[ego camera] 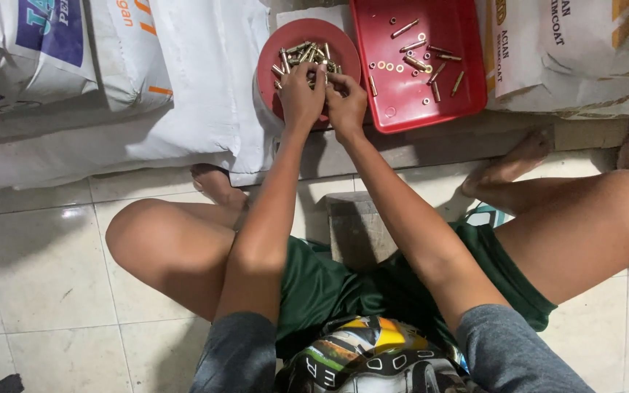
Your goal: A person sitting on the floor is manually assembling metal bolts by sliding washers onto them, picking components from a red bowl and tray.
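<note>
At the upper middle of the frame, my left hand (pixel 301 94) and right hand (pixel 346 102) meet over the round red bowl (pixel 271 54), fingers pinched on brass bolts (pixel 306 52) heaped inside. Right of it, the square red tray (pixel 467 29) holds scattered bolts and washers (pixel 389 65).

Storeroom or workshop floor, stacked material sacks (pixel 183 80), red hardware tray (pixel 416 65), tiles (pixel 45 269)

Your left hand (pixel 301 93) and right hand (pixel 346 102) hide the near bolts in the round red bowl (pixel 274 54); your fingertips' grip cannot be told.
</note>
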